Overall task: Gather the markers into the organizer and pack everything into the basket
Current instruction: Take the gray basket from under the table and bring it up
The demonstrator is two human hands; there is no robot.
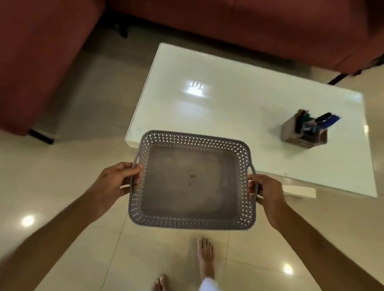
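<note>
**Basket held in both hands, short of the tabletop**

Basket [191, 185], grey with perforated walls, hangs in the air above the tiled floor [53, 183], carried level with its open top facing up and nothing inside. The left hand [115, 181] has its grip clamped on the left handle, fingers curled over the rim; the right hand [266, 192] is clamped the same way on the right handle. Below the basket two bare feet [205, 256] stand on the floor, with a white trouser hem beside them.

The basket's far edge overlaps the near left corner of the white glossy tabletop [232, 107], which lies just beyond it. Toward the right of the tabletop, well apart from the basket, stands the brown organizer [303, 133] with the markers [319, 122] upright inside it, blurred so their number is unclear. Nothing sits between basket and organizer. Behind the tabletop and along the left runs a dark red sofa [214, 14].
</note>
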